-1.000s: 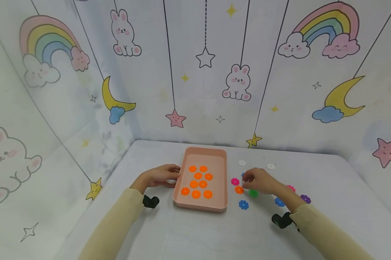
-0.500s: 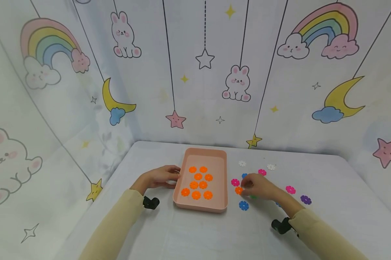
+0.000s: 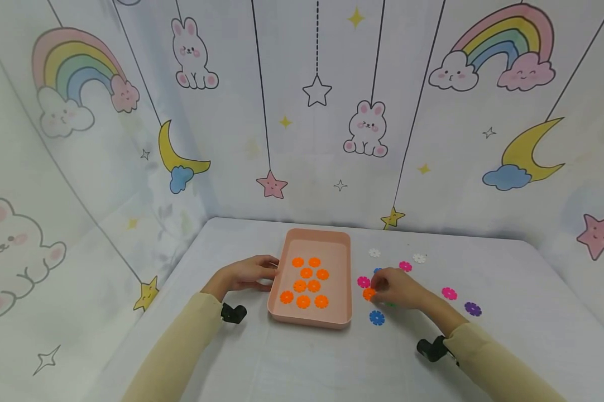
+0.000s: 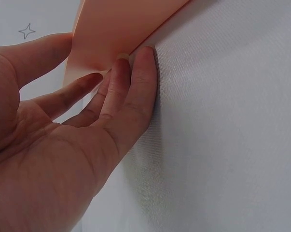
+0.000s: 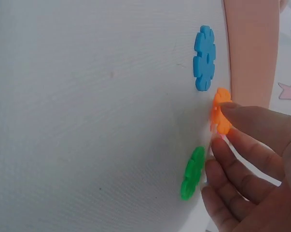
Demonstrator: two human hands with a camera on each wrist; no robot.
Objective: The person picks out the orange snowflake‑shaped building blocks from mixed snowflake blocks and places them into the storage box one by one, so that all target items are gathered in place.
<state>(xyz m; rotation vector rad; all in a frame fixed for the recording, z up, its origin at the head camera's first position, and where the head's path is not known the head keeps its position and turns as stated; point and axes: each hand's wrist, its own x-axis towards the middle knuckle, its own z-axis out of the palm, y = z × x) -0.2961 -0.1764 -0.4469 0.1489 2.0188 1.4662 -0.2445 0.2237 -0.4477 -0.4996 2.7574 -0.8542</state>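
My right hand has its thumb and index finger at an orange flower-shaped plastic disc, just right of the tray. In the right wrist view the thumb lies over that orange disc, with the index finger at its edge. A green disc is close by the other fingers, and a blue disc lies beyond. My left hand rests against the left side of the pink tray. Its thumb and fingertips touch the tray wall, the fingers loosely bent. Several orange discs lie flat in the tray.
Around the right hand lie pink discs, a purple disc, a blue disc and white discs. A white cloth covers the table. Behind it hangs a patterned curtain.
My right hand has come down slightly toward me onto the orange disc, now mostly covering the green one and uncovering a pink disc behind. The left hand and tray have stayed put.
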